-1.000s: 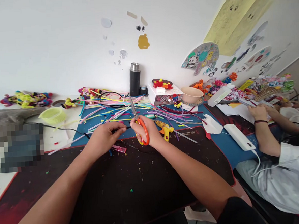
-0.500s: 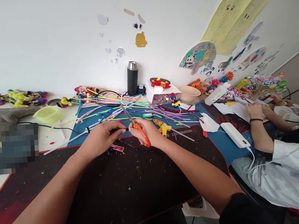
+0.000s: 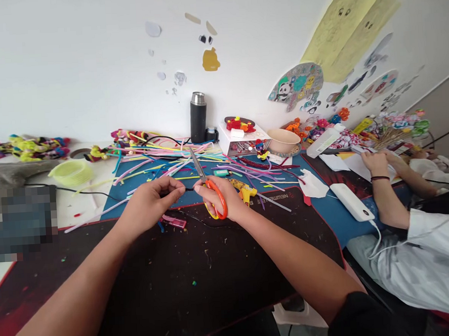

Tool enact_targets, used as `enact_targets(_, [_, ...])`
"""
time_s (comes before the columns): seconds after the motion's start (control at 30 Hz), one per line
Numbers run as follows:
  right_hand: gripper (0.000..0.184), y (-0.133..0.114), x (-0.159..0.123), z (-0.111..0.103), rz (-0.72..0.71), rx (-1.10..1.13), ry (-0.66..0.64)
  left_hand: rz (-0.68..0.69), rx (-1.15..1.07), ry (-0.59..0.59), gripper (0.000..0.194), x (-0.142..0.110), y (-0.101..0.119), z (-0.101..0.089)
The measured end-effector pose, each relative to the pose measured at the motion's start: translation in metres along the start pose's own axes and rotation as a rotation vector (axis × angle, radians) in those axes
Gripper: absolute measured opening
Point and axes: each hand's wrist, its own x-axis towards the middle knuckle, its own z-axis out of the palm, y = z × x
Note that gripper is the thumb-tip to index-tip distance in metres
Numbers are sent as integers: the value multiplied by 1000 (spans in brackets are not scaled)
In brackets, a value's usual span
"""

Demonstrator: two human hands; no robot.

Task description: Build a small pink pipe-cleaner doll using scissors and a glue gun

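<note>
My left hand (image 3: 160,200) is closed, with thumb and forefinger pinching a short black strip (image 3: 190,189) that looks like a pipe cleaner. Its other end meets the fingertips of my right hand (image 3: 226,196). That hand is also wrapped round the orange-handled scissors (image 3: 219,201), whose blades point up and away from me, apart from the strip. Most of the strip is hidden by my fingers. Just below my left hand lies a small pink packet (image 3: 174,221). A yellow glue gun (image 3: 244,189) rests beyond my right wrist.
Many coloured pipe cleaners (image 3: 163,164) are strewn across the blue mat. A black thermos (image 3: 198,118), a white box (image 3: 228,145) and a beige bowl (image 3: 284,141) line the wall. At right, a white power bank (image 3: 352,202) lies near another person's hand (image 3: 376,164).
My hands have drawn slightly apart, baring more of the black strip between them. The scissors have turned a little to the right in my right hand.
</note>
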Motion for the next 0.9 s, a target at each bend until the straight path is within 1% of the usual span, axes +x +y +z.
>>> enact_targets(0.07, [36, 2, -1, -2, -17, 29, 20, -36, -46, 19, 49, 1, 0, -1])
enact_targets(0.13, [35, 7, -2, -4, -17, 37, 6, -55, -85, 23, 50, 2, 0, -1])
enact_targets(0.3, [37, 17, -4, -4, -14, 32, -9, -62, -130, 8, 53, 2, 3, 0])
enact_targets(0.57, [40, 7, -6, 4, 8, 43, -1, -65, -167, -52, 54, 1, 8, 0])
enact_targets(0.7, [39, 10, -7, 5, 9, 47, 0, -76, -160, -63, 54, 1, 6, 1])
enact_targets(0.9, [34, 11, -7, 6, -20, 71, 10, -84, -131, -116, 55, 1, 3, 3])
